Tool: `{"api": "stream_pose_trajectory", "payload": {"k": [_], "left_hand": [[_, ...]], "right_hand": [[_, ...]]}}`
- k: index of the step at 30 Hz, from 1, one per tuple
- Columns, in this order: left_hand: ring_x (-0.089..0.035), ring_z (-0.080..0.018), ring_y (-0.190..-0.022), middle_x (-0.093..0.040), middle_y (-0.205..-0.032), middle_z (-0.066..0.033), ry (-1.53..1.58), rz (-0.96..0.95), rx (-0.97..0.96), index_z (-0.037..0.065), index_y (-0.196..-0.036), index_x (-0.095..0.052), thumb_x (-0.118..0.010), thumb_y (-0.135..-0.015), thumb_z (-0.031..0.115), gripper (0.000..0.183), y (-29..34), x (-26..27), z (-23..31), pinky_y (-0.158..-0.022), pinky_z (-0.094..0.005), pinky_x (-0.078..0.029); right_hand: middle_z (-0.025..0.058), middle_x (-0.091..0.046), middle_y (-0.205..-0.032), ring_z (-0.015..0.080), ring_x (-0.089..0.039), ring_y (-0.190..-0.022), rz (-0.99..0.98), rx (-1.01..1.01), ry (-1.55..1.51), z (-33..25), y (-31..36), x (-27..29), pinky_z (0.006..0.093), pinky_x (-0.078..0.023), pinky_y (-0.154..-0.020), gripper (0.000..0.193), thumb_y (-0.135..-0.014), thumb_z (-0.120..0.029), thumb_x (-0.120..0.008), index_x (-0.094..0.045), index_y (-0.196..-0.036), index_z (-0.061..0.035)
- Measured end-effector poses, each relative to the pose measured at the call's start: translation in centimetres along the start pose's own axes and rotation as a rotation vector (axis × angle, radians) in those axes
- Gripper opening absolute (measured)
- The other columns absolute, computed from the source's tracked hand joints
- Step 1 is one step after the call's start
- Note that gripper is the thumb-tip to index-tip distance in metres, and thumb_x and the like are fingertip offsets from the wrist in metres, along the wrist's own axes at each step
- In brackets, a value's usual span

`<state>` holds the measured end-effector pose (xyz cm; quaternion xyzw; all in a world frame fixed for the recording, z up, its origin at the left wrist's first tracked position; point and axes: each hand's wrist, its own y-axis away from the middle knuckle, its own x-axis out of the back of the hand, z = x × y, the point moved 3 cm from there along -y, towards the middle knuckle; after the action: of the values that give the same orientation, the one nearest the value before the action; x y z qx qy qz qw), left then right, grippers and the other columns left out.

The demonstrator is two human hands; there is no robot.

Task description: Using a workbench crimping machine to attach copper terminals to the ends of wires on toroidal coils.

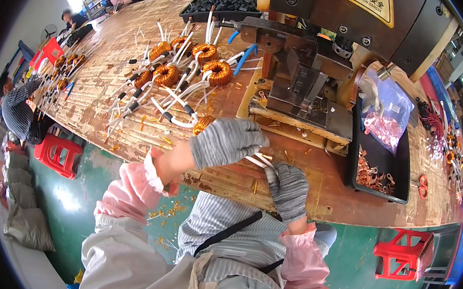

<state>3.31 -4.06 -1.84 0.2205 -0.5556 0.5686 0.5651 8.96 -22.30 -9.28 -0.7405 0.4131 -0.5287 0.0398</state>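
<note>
Both my hands wear grey knit gloves and are close together at the table's front edge, below a metal press. My left hand is closed over a copper-wound ring coil, which shows partly at the wrist side of the glove. White sleeved leads of this coil stick out between the two hands. My right hand has its fingers curled, thumb and fingertips pinching at the lead ends. The exact grip is partly hidden by the gloves. Several more ring coils with white leads lie in a group to the far left.
Right of the press, a black tray holds loose copper terminals and a plastic bag of more. Red-handled scissors lie beyond it. At the back is a bin of black pieces. Other people sit along the table's left; red stools stand below.
</note>
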Motion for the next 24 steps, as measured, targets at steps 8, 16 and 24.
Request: {"api": "stream_pose_trajectory", "payload": {"k": [8,16,24], "left_hand": [[-0.062,-0.0242,-0.095,-0.063,-0.105,-0.0066,-0.186,0.140,-0.202,0.009,-0.110,-0.064,-0.060,-0.071,0.013,0.040,2.8,-2.0,0.8,-0.075,-0.0345,-0.054],[-0.064,-0.0262,-0.095,-0.065,-0.106,-0.0070,-0.195,0.160,-0.241,0.009,-0.109,-0.065,-0.061,-0.074,0.015,0.036,3.5,-2.3,0.7,-0.075,-0.0353,-0.055],[-0.064,-0.0233,-0.091,-0.064,-0.103,-0.0062,-0.157,0.219,-0.141,0.011,-0.100,-0.067,-0.066,-0.073,0.015,0.027,2.2,-1.0,1.4,-0.069,-0.0329,-0.054]], "right_hand": [[0.0135,-0.060,-0.075,0.0324,-0.058,-0.069,0.005,0.007,-0.052,0.3,0.1,-0.1,0.0425,-0.045,-0.065,0.022,-0.087,-0.028,-0.060,-0.061,-0.084,-0.0064],[0.0126,-0.059,-0.074,0.0320,-0.057,-0.067,0.003,0.001,-0.080,0.1,0.0,0.1,0.0423,-0.045,-0.064,0.019,-0.083,-0.025,-0.065,-0.060,-0.084,-0.0062],[0.0128,-0.060,-0.075,0.0322,-0.056,-0.067,-0.104,-0.023,-0.064,0.1,0.1,-0.2,0.0425,-0.045,-0.062,0.018,-0.083,-0.024,-0.065,-0.062,-0.087,-0.0066]]}}
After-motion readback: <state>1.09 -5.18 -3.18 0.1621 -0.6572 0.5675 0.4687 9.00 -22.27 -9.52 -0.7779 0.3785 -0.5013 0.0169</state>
